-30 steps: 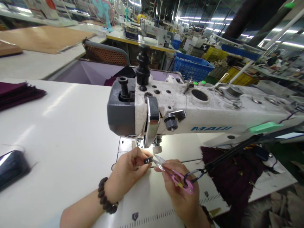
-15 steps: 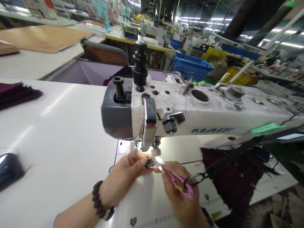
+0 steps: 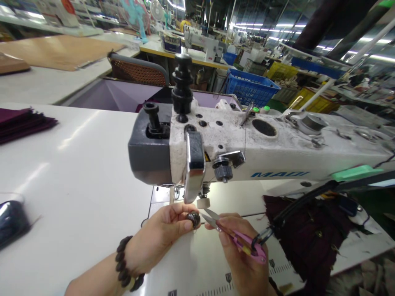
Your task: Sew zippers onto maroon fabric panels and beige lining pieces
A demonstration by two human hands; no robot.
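Observation:
Below the needle area of the sewing machine [image 3: 216, 144], my left hand [image 3: 163, 228] pinches a small, round, dark, shiny bobbin case [image 3: 193, 219] between thumb and fingers. My right hand [image 3: 242, 246] grips pink-handled thread snips [image 3: 236, 238]. Their two silver blades are spread a little and point toward the bobbin case, a short gap away from it. A black clip and cord [image 3: 262, 236] are fastened to the handle end of the snips. Any fine thread between blades and bobbin case is too small to make out.
Dark maroon fabric pieces [image 3: 304, 234] lie right of my right hand. Another maroon stack [image 3: 24, 123] sits at the table's left edge, above a dark rounded object [image 3: 12, 222]. Behind the machine are a chair [image 3: 138, 70] and a blue basket [image 3: 251, 87].
The snips have drawn back to the right, away from the bobbin case, which they overlapped before. My left hand has turned the bobbin case so its round face shows.

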